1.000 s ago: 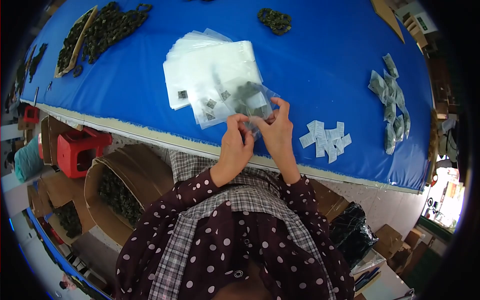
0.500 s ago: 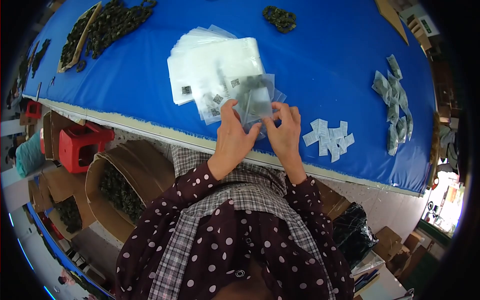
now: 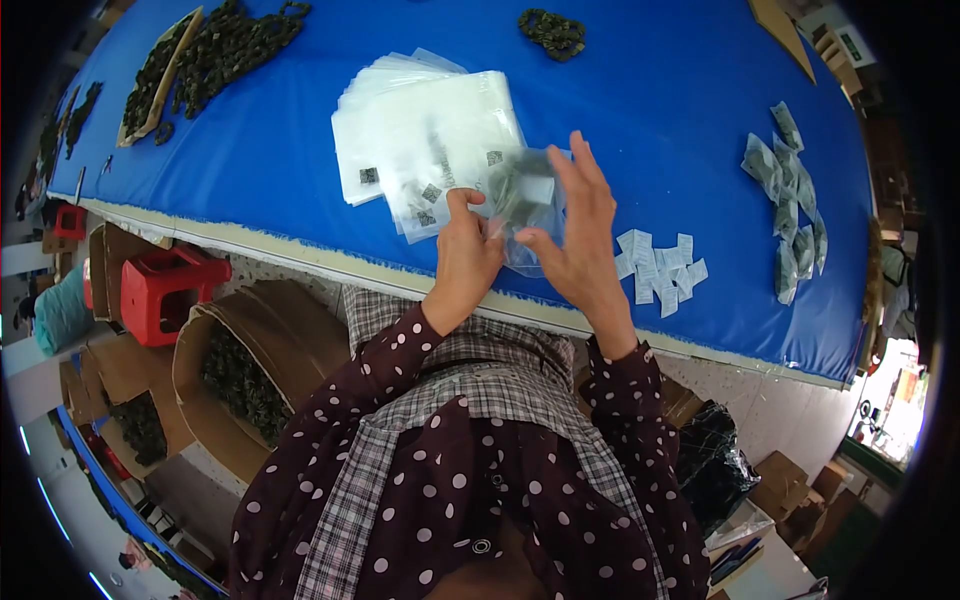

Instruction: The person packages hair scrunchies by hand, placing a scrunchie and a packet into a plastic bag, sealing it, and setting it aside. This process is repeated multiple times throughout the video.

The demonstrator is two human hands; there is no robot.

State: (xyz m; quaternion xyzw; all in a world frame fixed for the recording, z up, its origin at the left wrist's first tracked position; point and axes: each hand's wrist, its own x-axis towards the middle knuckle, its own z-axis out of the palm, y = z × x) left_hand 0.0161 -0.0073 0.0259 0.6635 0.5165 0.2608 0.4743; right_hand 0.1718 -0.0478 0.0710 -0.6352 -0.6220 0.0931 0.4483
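A clear plastic bag (image 3: 520,215) with something dark and a pale slip inside stands out over the table's front side. My left hand (image 3: 466,256) pinches its lower left edge between thumb and fingers. Beside the bag's right side is my right hand (image 3: 585,240), fingers stretched upward and apart, its thumb close to or touching the plastic. Behind the bag lies a fanned stack of clear printed bags (image 3: 425,120). Small white printed slips (image 3: 655,272) are scattered to the right of my right hand.
Several filled bags (image 3: 787,205) lie at the right of the blue table (image 3: 660,130). A dark green coiled bundle (image 3: 552,34) is at the back, with a larger heap (image 3: 232,52) at the far left. Below stand a red stool (image 3: 160,300) and an open cardboard box (image 3: 290,325).
My right hand has come off its pinch on the bag, moved up and right, and spread its fingers. My left hand keeps its hold on the bag, which now faces more upright.
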